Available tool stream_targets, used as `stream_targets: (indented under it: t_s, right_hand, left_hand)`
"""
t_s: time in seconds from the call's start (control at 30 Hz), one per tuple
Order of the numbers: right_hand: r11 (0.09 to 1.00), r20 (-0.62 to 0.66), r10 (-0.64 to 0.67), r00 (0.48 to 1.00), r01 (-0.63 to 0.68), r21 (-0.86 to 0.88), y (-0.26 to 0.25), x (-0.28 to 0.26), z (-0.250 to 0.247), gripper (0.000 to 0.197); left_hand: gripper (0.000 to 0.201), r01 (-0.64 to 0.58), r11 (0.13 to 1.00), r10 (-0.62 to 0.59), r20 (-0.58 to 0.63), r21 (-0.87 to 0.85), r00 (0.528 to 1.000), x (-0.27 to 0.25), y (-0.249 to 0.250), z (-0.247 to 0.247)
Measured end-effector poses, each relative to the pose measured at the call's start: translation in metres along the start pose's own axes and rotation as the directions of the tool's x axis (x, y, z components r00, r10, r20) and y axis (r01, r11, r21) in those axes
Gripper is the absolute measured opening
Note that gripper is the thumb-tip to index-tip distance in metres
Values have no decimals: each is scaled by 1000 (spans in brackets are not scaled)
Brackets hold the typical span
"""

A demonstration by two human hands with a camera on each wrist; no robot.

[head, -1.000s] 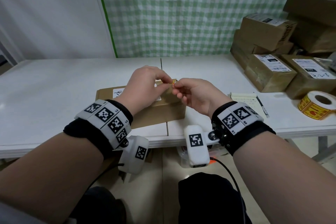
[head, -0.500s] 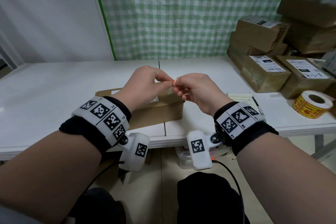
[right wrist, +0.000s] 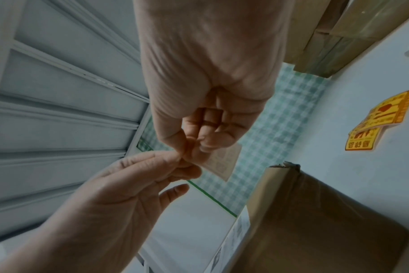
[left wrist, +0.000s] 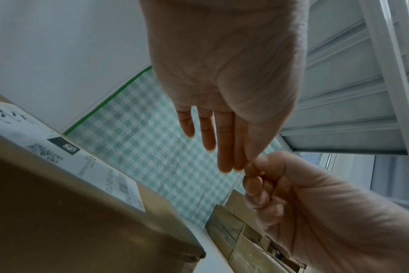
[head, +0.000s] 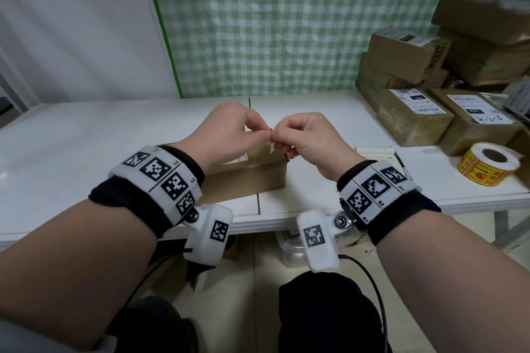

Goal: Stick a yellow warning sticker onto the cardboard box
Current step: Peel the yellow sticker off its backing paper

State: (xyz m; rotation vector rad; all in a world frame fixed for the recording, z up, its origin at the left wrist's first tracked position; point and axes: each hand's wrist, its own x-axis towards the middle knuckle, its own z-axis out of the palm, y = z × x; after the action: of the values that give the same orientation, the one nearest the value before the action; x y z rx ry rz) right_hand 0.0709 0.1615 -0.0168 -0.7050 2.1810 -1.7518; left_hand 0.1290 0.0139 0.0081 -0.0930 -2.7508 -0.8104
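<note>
A brown cardboard box (head: 252,178) with a white label lies on the white table (head: 86,146) near its front edge. Both hands meet a little above the box's right end. My left hand (head: 265,132) and my right hand (head: 276,135) pinch the same small sticker piece between thumb and fingertips. In the right wrist view the sticker piece (right wrist: 224,162) shows as a pale, thin rectangle seen from its back. In the left wrist view only the piece's edge (left wrist: 231,186) shows. Its yellow face is hidden.
A roll of yellow warning stickers (head: 487,165) lies on the table's right side. Several labelled cardboard boxes (head: 415,117) are stacked at the back right. A notepad (head: 378,152) with a pen lies right of my right hand. A checked green cloth hangs behind.
Both hands have risen a little above the box, still pinched together. The small yellow-orange edge seen between the fingertips earlier no longer shows.
</note>
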Motion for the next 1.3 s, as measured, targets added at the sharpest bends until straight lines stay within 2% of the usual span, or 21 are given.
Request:
stream_targets:
  t_s: [0.2, 0.4, 0.6, 0.8, 1.03, 1.17, 1.3]
  right_hand:
    - [991, 26, -48, 999, 51, -122, -3, -1, 0, 18]
    - [997, 41, -39, 998, 42, -71, -2, -4, -1, 21]
    - [999, 85, -29, 996, 32, -36, -2, -7, -5, 20]
    - [997, 88, -31, 996, 37, -68, -5, -7, -4, 22]
    - [997, 53, -23, 998, 27, -65, -4, -5, -4, 24]
    - [999, 62, -9, 998, 6, 46, -5, -7, -7, 26]
    - [971, 83, 27, 996, -46, 234, -9, -6, -10, 26]
  left_hand:
    - [15, -39, 996, 36, 47, 74, 998, 0, 4, -3]
    - [11, 51, 997, -47, 57, -62, 997, 0, 3, -1]
    - [18, 110, 970, -97, 69, -217, 993, -3, 4, -1]
    - [16, 116, 981, -106, 71, -155, 992, -2, 5, -1]
    - [15, 51, 996, -47, 67, -67, 997, 0, 8, 1]
    - [15, 83, 961, -65, 77, -263, 995, -1, 5, 0]
    - [19, 159, 817, -112, 119, -554, 987, -1, 6, 4]
